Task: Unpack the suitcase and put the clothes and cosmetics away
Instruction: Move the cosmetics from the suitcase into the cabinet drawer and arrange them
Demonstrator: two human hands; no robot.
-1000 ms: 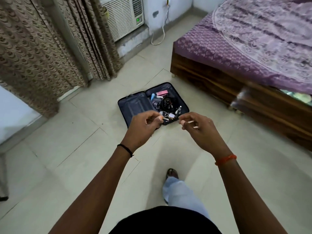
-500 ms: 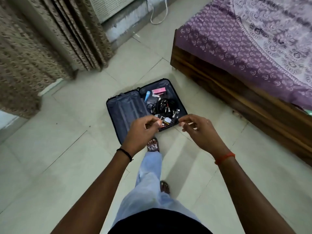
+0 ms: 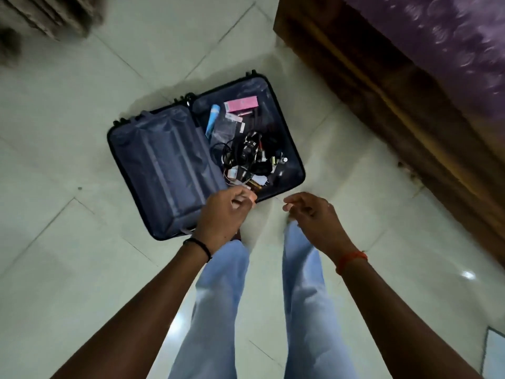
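A dark blue suitcase (image 3: 164,170) lies open on the tiled floor. Its left half shows only bare lining. The right half holds a pink box (image 3: 241,103), a blue tube (image 3: 212,119), a tangle of black cables (image 3: 243,151) and several small bottles and packets. My left hand (image 3: 226,212) hovers over the suitcase's near edge with its fingers curled in against the thumb, and I see nothing in it. My right hand (image 3: 311,214) hangs just right of it above the floor, fingers loosely bent and empty.
A wooden bed frame (image 3: 396,91) with a purple bedspread (image 3: 451,36) runs along the right. A patterned curtain (image 3: 49,15) hangs at the top left. My legs in light blue trousers (image 3: 218,296) stand just short of the suitcase.
I have walked up to the suitcase and my view has tipped downward, so it now lies directly below my hands. Both hands kept their raised pose.
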